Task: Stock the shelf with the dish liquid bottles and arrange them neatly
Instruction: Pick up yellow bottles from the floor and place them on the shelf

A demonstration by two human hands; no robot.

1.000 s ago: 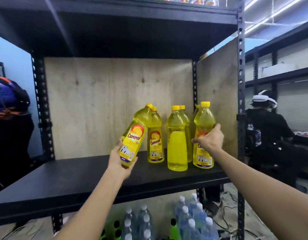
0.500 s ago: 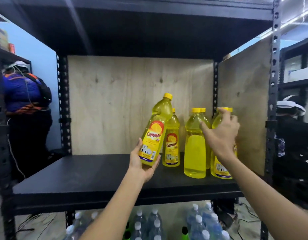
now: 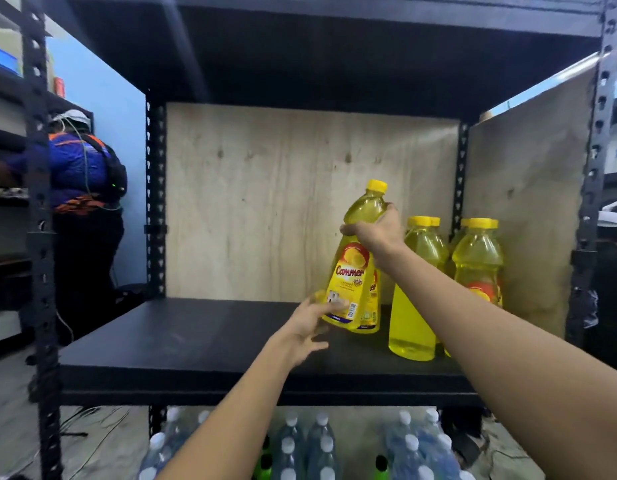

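Note:
My right hand [image 3: 376, 233] grips the shoulder of a yellow dish liquid bottle [image 3: 351, 275] with a "Cammer" label and holds it nearly upright over the black shelf board [image 3: 196, 341]. Just below its base, my left hand [image 3: 309, 327] is blurred, with its fingers spread and holding nothing. Close behind the held bottle stands another labelled bottle [image 3: 371, 313]. Right of it are more yellow bottles, one showing its plain side [image 3: 411, 306] and one by the side panel [image 3: 477, 265], each with another bottle behind it.
Plywood panels [image 3: 300, 202] close the shelf's back and right side. Packs of water bottles [image 3: 317, 445] sit on the floor below. A person in blue [image 3: 82, 202] stands at the left, and another person [image 3: 612, 244] is at the right edge.
My right hand left the rightmost bottle and took the held bottle by its shoulder. My left hand let go of its base. The bottle came upright and nearer the row.

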